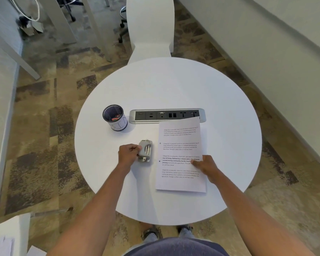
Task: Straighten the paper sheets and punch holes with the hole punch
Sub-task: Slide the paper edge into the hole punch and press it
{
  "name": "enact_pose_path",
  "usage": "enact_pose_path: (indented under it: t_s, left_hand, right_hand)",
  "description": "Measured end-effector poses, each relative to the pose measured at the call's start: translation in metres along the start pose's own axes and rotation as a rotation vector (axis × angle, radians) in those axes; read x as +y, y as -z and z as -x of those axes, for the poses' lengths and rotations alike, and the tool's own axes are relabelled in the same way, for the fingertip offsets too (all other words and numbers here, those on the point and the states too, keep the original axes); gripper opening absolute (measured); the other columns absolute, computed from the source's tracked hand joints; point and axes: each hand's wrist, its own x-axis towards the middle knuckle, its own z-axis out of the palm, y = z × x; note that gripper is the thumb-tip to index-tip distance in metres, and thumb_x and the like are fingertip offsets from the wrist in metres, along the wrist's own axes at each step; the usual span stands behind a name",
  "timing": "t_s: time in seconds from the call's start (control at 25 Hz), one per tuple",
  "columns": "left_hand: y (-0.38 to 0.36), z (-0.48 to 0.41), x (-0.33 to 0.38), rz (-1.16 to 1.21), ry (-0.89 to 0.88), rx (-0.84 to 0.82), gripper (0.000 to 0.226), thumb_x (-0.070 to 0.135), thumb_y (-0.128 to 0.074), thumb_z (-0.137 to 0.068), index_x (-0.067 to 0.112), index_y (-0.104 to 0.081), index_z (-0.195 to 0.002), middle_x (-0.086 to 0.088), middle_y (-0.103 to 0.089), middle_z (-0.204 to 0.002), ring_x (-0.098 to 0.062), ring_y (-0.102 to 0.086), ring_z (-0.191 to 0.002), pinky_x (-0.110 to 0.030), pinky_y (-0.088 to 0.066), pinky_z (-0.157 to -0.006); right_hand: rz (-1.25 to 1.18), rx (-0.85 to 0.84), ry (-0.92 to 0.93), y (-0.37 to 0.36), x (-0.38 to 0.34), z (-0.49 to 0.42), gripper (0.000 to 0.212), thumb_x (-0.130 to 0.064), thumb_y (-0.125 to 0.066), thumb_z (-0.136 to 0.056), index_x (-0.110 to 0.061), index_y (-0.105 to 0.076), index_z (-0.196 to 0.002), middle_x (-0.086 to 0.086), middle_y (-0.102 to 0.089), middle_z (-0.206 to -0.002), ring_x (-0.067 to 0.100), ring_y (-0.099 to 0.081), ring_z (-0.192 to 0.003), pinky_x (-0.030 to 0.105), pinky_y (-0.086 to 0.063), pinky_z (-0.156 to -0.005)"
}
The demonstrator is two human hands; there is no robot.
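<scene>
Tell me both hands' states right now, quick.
Left hand: closed, fingers gripping the hole punch.
Right hand: open, resting on the paper sheets.

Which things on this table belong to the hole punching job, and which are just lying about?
For the job: paper sheets, hole punch, left hand gripping it, right hand pressing the sheets.
Lying about: pen cup, socket strip.

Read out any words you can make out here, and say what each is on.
Paper sheet, third paragraph: "way of living. Defined by a slower pace, it is centered around strong community bonds"
Paper sheet, other paragraphs: too small to read.
Pen cup label: hand-drawn marks, not legible.
Hole punch and socket panel: no readable text.
</scene>
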Motion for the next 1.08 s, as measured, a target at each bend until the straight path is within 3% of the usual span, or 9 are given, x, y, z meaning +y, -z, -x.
enact_pose_path:
  t_s: [0.4, 0.64, 0.92, 1.08]
  left_hand:
    - [0.092, -0.023, -0.030, 0.108, 0.084, 0.191, 0.020, -0.001, -0.066, -0.084, -0.010, -0.067, -0.102, -0.017, -0.065, -0.095, -0.026, -0.059, -0.088, -0.042, -0.049, -0.087]
    - [0.099, -0.031, -0.025, 0.132, 0.078, 0.191, 0.021, 0.000, -0.066, -0.085, -0.010, -0.067, -0.103, -0.015, -0.064, -0.096, -0.024, -0.057, -0.088, -0.035, -0.047, -0.081]
    - [0.097, -0.036, -0.029, 0.147, 0.093, 0.193, 0.021, 0.001, -0.068, -0.084, -0.009, -0.068, -0.102, -0.014, -0.065, -0.096, -0.025, -0.059, -0.089, -0.042, -0.050, -0.088]
    - [0.099, -0.035, -0.028, 0.115, 0.114, 0.183, 0.020, 0.007, -0.069, -0.084, -0.007, -0.069, -0.100, -0.017, -0.067, -0.096, -0.025, -0.059, -0.088, -0.040, -0.049, -0.086]
  right_hand:
    - [-0.033, -0.001, 0.055, 0.002, -0.001, 0.002, 0.026, -0.003, -0.068, -0.087, 0.000, -0.068, -0.113, 0.015, -0.073, -0.109, 0.031, -0.071, -0.097, 0.050, -0.055, -0.092]
    - [-0.072, -0.010, 0.051, 0.005, 0.003, 0.003, 0.025, -0.002, -0.068, -0.087, 0.000, -0.069, -0.112, 0.016, -0.074, -0.107, 0.032, -0.072, -0.095, 0.045, -0.057, -0.087]
    - [-0.107, -0.001, 0.057, 0.011, 0.003, 0.005, 0.024, -0.001, -0.068, -0.087, -0.002, -0.070, -0.110, 0.014, -0.075, -0.106, 0.031, -0.072, -0.095, 0.046, -0.057, -0.086]
    - [-0.114, -0.005, 0.064, 0.011, -0.002, 0.006, 0.023, -0.002, -0.068, -0.087, -0.002, -0.070, -0.110, 0.013, -0.075, -0.106, 0.025, -0.074, -0.090, 0.039, -0.058, -0.079]
